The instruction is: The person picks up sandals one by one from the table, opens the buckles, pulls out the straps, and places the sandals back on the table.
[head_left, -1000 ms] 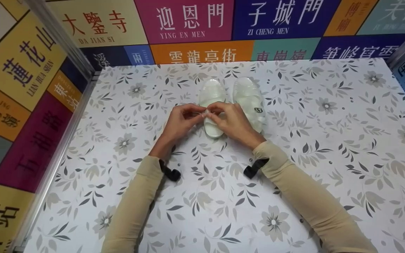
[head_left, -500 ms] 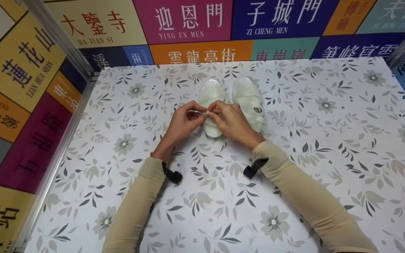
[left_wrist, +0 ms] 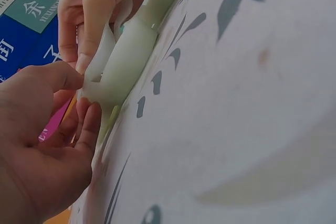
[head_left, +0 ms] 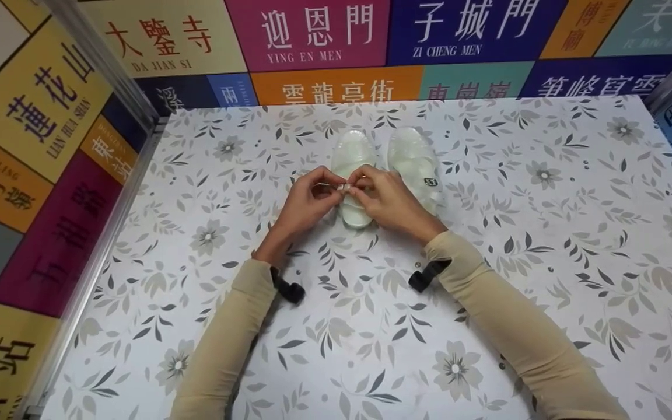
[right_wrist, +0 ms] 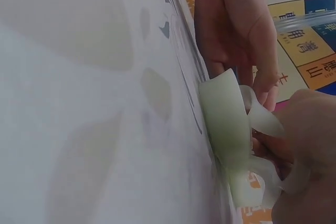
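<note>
Two pale green, translucent sandals lie side by side, toes toward the back. Over the left sandal point(head_left: 354, 146) my two hands meet fingertip to fingertip. My left hand point(head_left: 307, 201) pinches a strap of that sandal between thumb and fingers. From the other side, my right hand point(head_left: 391, 201) pinches the strap area, its exact grip partly hidden. A whitish strap point(left_wrist: 101, 59) rises off the sole in the left wrist view. In the right wrist view, curved straps point(right_wrist: 262, 119) stand between the hands. The right sandal point(head_left: 409, 146), bearing a small dark emblem, is partly behind my right wrist.
The sandals lie on a white table point(head_left: 336, 326) with grey flowers and leaves. Panels with Chinese lettering point(head_left: 318, 29) stand along the back edge, with more on the left and right. A black wrist-camera mount point(head_left: 289, 289) hangs under the left cuff; the right cuff has one too.
My left hand has shifted slightly, bringing its thumb and index finger into a rounder pinch. The right hand stays almost still. Both sandals lie where they were.
</note>
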Demonstrator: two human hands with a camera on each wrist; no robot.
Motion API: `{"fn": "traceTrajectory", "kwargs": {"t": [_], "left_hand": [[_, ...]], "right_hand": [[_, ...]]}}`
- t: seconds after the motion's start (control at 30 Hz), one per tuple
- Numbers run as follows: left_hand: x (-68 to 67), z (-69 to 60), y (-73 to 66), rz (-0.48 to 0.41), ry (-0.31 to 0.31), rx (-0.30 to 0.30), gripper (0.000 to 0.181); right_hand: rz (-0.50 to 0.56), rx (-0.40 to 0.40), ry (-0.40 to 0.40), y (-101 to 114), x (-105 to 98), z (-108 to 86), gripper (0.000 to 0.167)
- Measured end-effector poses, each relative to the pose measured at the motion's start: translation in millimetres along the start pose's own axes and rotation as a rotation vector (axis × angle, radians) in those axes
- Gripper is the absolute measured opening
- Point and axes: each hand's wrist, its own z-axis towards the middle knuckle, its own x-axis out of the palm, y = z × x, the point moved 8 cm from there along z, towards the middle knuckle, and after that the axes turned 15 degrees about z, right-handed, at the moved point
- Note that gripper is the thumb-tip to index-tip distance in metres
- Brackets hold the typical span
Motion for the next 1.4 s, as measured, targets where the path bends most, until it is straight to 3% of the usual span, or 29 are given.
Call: {"fn": "traceTrajectory", "kwargs": {"t": [0.17,0.4,0.9,1.1,1.4], "left_hand": [[-0.4,-0.9,-6.5,0.097,-0.011,0.030,0.015],[0.4,-1.6,-9.5,0.174,-0.027,0.070,0.016],[1.6,-1.4,-5.8,0.102,0.016,0.052,0.023],[2.1,-1.9,-7.0,0.073,0.015,0.049,0.022],[1.7,-2.1,-5.2,0.098,0.015,0.050,0.026]], "right_hand": [[0.058,0.045,-0.041,-2,-2,1.5,0.012],[0.054,0.109,0.010,-4,-1,3.2,0.009],[0.151,0.155,0.106,-11,-4,0.0,0.008],[0.201,0.135,0.132,-9,-8,-2.4,0.005],[0.243,0.150,0.059,-10,-7,0.1,0.013]]}}
